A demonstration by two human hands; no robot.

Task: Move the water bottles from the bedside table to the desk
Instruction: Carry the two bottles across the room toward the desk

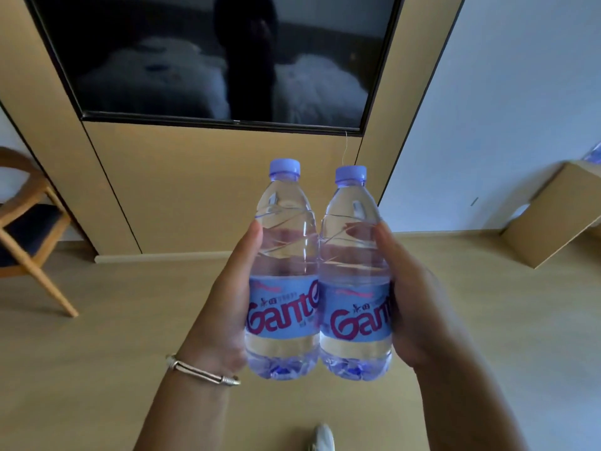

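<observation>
Clear plastic, blue-capped and blue-labelled, two water bottles stand upright side by side and touching, held in the air below the television. Left of the pair, the left hand wraps the left bottle, thumb up its side, fingers curled behind it. Right of the pair, the right hand clasps the right bottle the same way. A silver bracelet circles the left wrist. Far left of the bottles stands a wooden chair; far right, a cardboard box. Beneath them lies a pale wooden floor and a shoe.
</observation>
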